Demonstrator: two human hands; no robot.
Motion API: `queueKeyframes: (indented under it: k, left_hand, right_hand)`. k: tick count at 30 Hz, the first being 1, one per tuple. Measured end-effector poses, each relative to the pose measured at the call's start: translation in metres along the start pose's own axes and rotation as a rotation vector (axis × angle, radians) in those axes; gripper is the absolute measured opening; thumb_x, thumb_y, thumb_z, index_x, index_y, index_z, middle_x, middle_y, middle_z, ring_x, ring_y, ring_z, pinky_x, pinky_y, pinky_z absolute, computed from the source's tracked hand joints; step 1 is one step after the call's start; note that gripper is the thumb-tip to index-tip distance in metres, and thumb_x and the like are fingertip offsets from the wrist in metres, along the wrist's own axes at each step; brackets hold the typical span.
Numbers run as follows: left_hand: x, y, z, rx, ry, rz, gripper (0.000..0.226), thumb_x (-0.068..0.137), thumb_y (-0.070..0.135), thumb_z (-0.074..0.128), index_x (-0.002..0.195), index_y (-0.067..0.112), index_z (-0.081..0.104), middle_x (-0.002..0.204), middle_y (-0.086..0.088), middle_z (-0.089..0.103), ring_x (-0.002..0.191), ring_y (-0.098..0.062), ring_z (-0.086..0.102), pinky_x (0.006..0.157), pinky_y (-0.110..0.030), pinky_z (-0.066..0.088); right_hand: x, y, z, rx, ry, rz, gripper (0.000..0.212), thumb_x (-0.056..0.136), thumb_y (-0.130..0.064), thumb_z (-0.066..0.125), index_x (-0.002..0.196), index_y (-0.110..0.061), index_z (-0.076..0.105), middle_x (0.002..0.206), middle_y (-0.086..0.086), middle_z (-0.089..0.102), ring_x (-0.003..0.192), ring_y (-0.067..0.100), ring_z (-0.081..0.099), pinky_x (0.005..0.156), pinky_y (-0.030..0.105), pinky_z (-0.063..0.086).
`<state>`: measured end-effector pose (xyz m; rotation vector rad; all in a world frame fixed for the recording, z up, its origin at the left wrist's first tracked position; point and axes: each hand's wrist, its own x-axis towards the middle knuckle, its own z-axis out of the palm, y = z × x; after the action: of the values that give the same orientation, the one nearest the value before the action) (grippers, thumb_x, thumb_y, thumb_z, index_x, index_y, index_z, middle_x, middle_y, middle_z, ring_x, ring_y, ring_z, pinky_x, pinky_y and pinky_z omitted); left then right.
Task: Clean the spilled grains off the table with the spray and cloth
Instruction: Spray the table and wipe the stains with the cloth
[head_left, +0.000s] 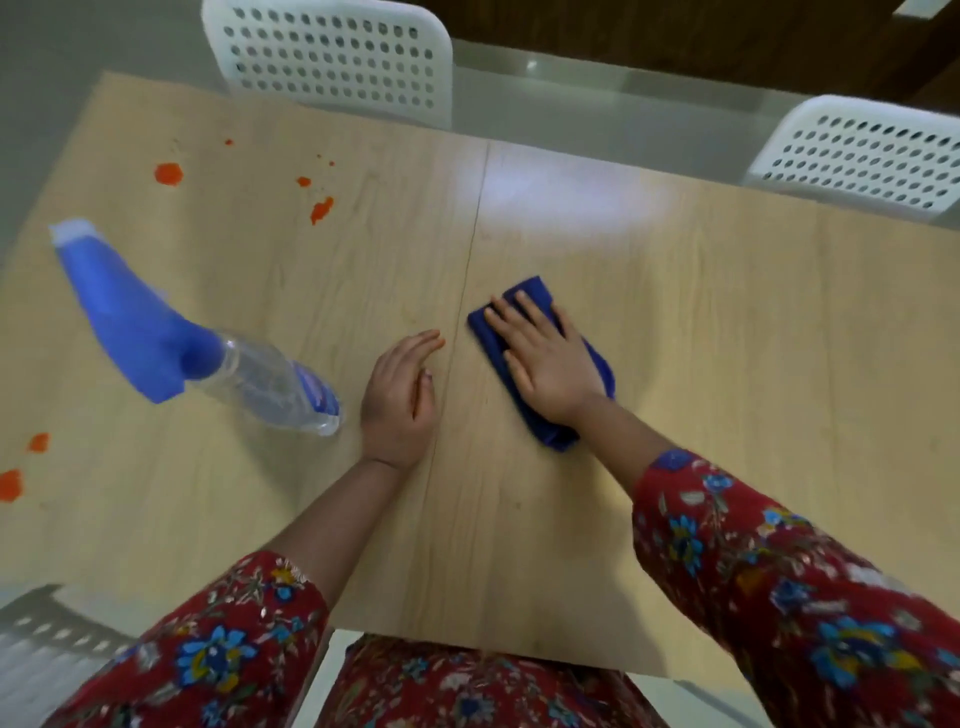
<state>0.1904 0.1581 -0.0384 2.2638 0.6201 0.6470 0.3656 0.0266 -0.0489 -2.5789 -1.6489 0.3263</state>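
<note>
Right hand: lies flat on the blue cloth, fingers straight, pressing it down on the table. It is not curled round it.
Left hand: open and loose, holding nothing, resting on the table just left of the cloth.
Cloth: folded, in the middle of the table, under the right hand.
Spray: on the table just left of the left hand, with no hand on it. It looks to be standing up.
Grains: small orange heaps at the far left, with more at the near left edge. They are well apart from the cloth.
What is left: I think none of the orange bits are wiped up yet.
What could go wrong: a fast wipe to the left could bump the spray and knock it over, since it stands between the cloth and the grains. A flat push could also scatter the grains, or shove the near left ones off the edge.
</note>
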Motion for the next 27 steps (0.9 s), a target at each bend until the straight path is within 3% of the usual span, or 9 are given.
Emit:
queueKeyframes:
  k: [5,9,11,13,15,18,22,27]
  left_hand:
    - [-0.062,0.021,-0.051,0.015,0.129,0.020,0.032,0.089,-0.002,0.047,0.118,0.001,0.062,0.122,-0.012,0.061,0.119,-0.018,0.053,0.105,-0.031,0.039]
    - [-0.079,0.031,-0.090,0.137,0.489,0.028,0.018,0.088,0.009,0.052,0.106,0.008,0.052,0.105,-0.016,0.053,0.105,-0.027,0.048,0.096,-0.035,0.038]
    - [-0.072,0.036,-0.102,0.125,0.637,-0.010,0.027,0.086,0.013,0.056,0.111,0.009,0.045,0.114,-0.014,0.044,0.111,-0.032,0.044,0.100,-0.036,0.035]
    - [-0.056,0.041,-0.111,0.073,0.704,-0.074,0.049,0.084,0.020,0.062,0.126,0.009,0.039,0.131,-0.014,0.036,0.124,-0.036,0.040,0.104,-0.048,0.035]
    - [-0.036,0.046,-0.122,0.000,0.708,-0.127,0.070,0.084,0.027,0.065,0.139,0.003,0.029,0.145,-0.011,0.031,0.134,-0.035,0.035,0.105,-0.057,0.033]
    - [-0.006,0.052,-0.135,-0.217,0.664,-0.188,0.068,0.086,0.030,0.063,0.143,0.010,0.031,0.147,0.005,0.036,0.136,-0.014,0.038,0.110,-0.039,0.035]
    - [0.017,0.048,-0.136,-0.330,0.632,-0.135,0.045,0.089,0.026,0.055,0.124,-0.002,0.050,0.115,0.002,0.057,0.104,-0.016,0.060,0.089,-0.030,0.046]
    - [0.045,0.036,-0.139,-0.380,0.515,-0.093,0.021,0.087,0.028,0.060,0.101,0.013,0.059,0.088,0.005,0.060,0.071,-0.027,0.059,0.066,-0.050,0.051]
  right_hand:
    - [-0.048,-0.066,0.011,0.182,-0.020,-0.013,0.056,0.100,-0.039,0.028,0.154,-0.029,0.021,0.161,-0.013,0.014,0.150,0.010,0.002,0.121,0.045,-0.001]
    - [-0.026,-0.105,-0.003,0.418,0.081,0.017,0.052,0.100,-0.030,0.039,0.151,-0.025,0.031,0.159,-0.009,0.025,0.150,0.011,0.008,0.123,0.039,0.004]
    - [0.000,-0.116,-0.007,0.407,0.092,0.044,0.054,0.101,-0.030,0.039,0.152,-0.024,0.026,0.161,-0.007,0.021,0.150,0.013,0.006,0.122,0.034,0.003]
    - [0.024,-0.117,-0.003,0.356,0.053,0.095,0.056,0.102,-0.034,0.036,0.154,-0.023,0.019,0.162,-0.003,0.014,0.150,0.015,0.004,0.120,0.033,0.001]
    - [0.040,-0.114,0.001,0.294,0.030,0.138,0.057,0.102,-0.037,0.033,0.155,-0.021,0.018,0.163,-0.002,0.012,0.150,0.015,0.005,0.120,0.035,0.002]
    - [0.043,-0.112,0.007,0.224,0.053,0.150,0.056,0.103,-0.039,0.030,0.155,-0.021,0.019,0.163,-0.003,0.014,0.150,0.014,0.007,0.121,0.035,0.002]
    - [0.043,-0.112,0.012,0.216,0.093,0.152,0.055,0.102,-0.043,0.024,0.154,-0.024,0.021,0.162,-0.006,0.016,0.150,0.011,0.007,0.122,0.035,0.001]
    - [0.043,-0.110,0.015,0.265,0.162,0.212,0.060,0.098,-0.048,0.016,0.151,-0.024,0.030,0.160,-0.006,0.024,0.149,0.011,0.010,0.121,0.035,0.002]
